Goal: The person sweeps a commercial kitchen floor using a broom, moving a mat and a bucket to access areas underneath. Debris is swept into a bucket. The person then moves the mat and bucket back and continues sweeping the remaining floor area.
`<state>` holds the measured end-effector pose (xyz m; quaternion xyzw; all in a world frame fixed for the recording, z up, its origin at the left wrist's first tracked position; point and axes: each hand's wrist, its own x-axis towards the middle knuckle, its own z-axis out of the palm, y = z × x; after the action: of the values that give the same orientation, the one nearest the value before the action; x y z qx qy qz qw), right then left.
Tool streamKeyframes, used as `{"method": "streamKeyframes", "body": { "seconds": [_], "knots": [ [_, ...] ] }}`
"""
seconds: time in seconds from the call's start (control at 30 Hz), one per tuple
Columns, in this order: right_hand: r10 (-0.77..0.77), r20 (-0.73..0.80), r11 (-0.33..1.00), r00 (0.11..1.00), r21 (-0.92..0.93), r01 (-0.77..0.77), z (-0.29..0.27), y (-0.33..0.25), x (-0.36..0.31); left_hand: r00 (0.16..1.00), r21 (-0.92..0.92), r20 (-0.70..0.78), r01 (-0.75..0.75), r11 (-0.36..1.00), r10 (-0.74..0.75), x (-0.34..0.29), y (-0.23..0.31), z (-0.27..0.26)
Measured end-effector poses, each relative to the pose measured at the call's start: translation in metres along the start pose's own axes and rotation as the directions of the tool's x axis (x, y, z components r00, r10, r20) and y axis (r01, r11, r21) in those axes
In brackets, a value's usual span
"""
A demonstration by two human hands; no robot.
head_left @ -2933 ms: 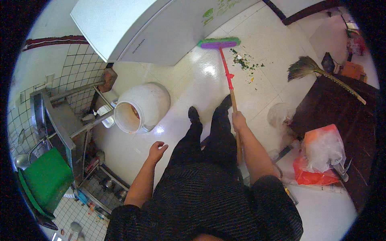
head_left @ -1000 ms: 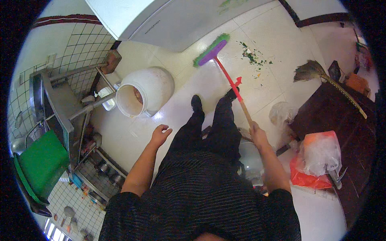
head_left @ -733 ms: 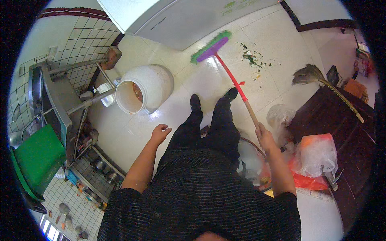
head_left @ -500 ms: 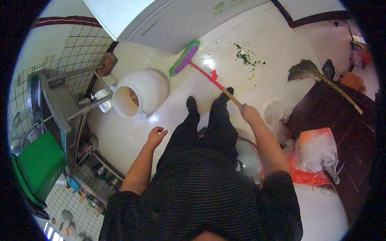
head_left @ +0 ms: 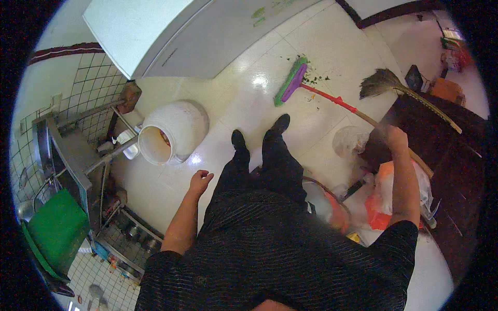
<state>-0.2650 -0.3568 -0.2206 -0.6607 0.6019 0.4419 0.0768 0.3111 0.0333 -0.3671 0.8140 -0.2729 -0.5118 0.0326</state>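
My right hand (head_left: 397, 140) is closed around the wooden upper part of a broom (head_left: 363, 115), whose handle is red lower down. Its purple head with green bristles rests on the tiled floor, up against scattered dark green leafy scraps (head_left: 313, 79) and partly over them. The handle's end sticks out past my hand, over the dark wooden surface on the right. My left hand (head_left: 200, 182) hangs free beside my left leg, holding nothing, thumb and loosely bent fingers apart.
A large white tub (head_left: 185, 122) lies tipped at left, beside a metal-legged stand. A white appliance (head_left: 176, 46) stands ahead. At right, a second straw broom (head_left: 386, 83) lies across a dark wooden surface (head_left: 446, 155). Plastic bags (head_left: 395, 187) and a round bin sit near my right side.
My right hand has moved right and drawn the broom with it. The broom head has swung right, from beside the appliance to the green scraps. My left hand has barely moved.
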Motion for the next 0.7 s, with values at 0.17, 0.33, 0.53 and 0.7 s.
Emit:
{"method": "streamKeyframes", "body": {
  "seconds": [0.17, 0.33, 0.53, 0.7],
  "knots": [
    [0.06, -0.036, 0.968, 0.998, 0.248, -0.05, -0.001, 0.014, -0.01, 0.998, -0.04, 0.025, -0.051, 0.998, 0.052, 0.007, 0.038, 0.012],
    [-0.006, -0.113, 0.895, 0.994, 0.443, 0.056, 0.021, -0.101, 0.071, 0.998, 0.026, -0.002, -0.061, 0.998, 0.061, 0.016, 0.078, 0.011],
    [0.058, 0.24, 0.792, 0.969, 0.58, -0.19, 0.08, -0.138, 0.089, 0.997, -0.058, -0.034, -0.071, 0.996, 0.069, 0.011, 0.093, -0.009],
    [0.118, 0.322, 0.826, 0.939, 0.493, -0.272, 0.116, -0.033, 0.019, 0.999, 0.024, 0.007, -0.037, 0.999, 0.037, 0.012, 0.094, -0.005]
  ]
}}
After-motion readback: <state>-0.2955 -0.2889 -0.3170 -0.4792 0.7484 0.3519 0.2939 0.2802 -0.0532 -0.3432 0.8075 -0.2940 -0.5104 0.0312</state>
